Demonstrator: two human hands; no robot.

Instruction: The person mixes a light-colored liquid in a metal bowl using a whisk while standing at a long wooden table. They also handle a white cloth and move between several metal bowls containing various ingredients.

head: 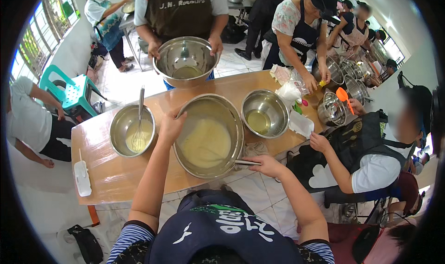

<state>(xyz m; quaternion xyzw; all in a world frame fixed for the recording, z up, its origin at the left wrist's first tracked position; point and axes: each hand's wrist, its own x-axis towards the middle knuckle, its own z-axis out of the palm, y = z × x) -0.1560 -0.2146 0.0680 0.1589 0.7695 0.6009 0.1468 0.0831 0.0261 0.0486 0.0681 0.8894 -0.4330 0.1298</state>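
My left hand grips the upper left rim of a large stainless steel mixing bowl, which is tilted towards me at the table's near edge. Pale yellow batter covers its bottom. In my right hand is the metal handle of a whisk; its wires lie in the batter and are hard to make out. Left of my bowl stands a smaller steel bowl with pale batter and a balloon whisk leaning in it. On the right, another steel bowl contains a clear yellowish liquid.
Across the plastic-covered table, a person holds a steel bowl by its rim. A seated person at right holds an orange spoon and a white tray. A white container lies at the left end. A cloth hangs beside my bowl.
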